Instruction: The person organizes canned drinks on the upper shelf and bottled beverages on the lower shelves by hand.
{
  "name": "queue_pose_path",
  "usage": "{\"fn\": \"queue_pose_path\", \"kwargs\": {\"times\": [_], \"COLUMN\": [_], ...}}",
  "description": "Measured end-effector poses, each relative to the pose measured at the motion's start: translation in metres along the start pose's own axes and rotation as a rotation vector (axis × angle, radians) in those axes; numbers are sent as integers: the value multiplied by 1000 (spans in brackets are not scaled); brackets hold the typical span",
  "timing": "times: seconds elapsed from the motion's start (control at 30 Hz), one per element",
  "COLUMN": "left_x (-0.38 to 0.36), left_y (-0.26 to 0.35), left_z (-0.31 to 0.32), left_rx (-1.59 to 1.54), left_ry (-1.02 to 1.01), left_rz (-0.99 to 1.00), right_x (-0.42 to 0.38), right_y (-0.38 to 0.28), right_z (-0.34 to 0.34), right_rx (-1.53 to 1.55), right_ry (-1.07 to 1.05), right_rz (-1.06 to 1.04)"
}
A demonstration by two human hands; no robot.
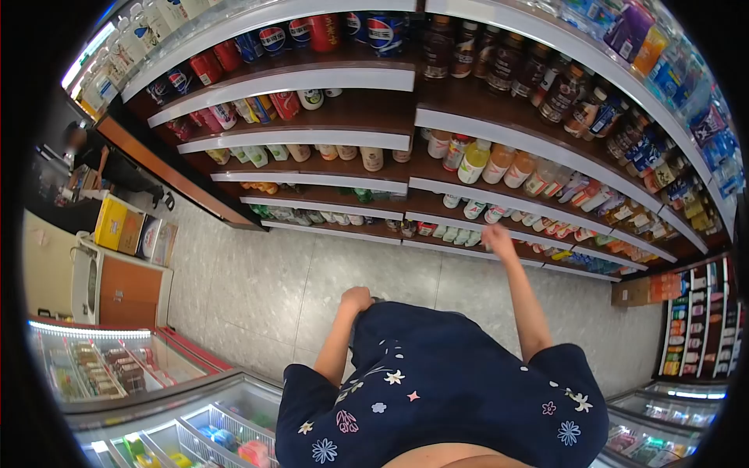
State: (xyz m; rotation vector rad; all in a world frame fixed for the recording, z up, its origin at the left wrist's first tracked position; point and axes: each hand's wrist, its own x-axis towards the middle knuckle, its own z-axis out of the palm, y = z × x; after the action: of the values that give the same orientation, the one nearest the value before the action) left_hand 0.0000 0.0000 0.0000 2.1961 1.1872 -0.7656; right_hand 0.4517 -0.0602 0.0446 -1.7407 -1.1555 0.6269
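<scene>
My right hand (498, 240) is stretched out to a low shelf (468, 251) lined with small white bottles with red and green caps (473, 209). It is at the shelf's front edge, and I cannot tell whether it holds anything. My left hand (357, 298) is curled into a fist close to my body, at the top edge of my navy flowered garment (437, 382). Nothing shows in that fist.
Wooden shelves of drink bottles and cans (312, 35) fill the wall ahead. Open chest freezers (117, 366) stand at the lower left and lower right (663, 421). Another person (94, 156) stands by a counter at far left, near stacked boxes (129, 226). A grey tiled floor (257, 288) lies between.
</scene>
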Motion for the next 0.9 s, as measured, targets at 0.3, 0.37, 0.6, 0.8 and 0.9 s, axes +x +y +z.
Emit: {"fn": "queue_pose_path", "kwargs": {"times": [0.3,0.37,0.6,0.8,0.9], "left_x": [15,11,4,10,9], "left_y": [-121,-140,-182,-185,-168], "left_z": [-79,-81,-73,-88,-124], "left_rx": [-157,-205,-519,-612,-682], "left_ry": [354,374,375,370,440], "left_rz": [236,258,112,238,327], "right_x": [121,158,252,254,245], "right_y": [-361,-377,-393,-409,-430], "right_z": [83,92,104,123,143], "right_rx": [-94,-184,-426,-514,-536], "right_ry": [531,579,562,587,503], "right_rz": [-482,-537,-398,-361,-344]}}
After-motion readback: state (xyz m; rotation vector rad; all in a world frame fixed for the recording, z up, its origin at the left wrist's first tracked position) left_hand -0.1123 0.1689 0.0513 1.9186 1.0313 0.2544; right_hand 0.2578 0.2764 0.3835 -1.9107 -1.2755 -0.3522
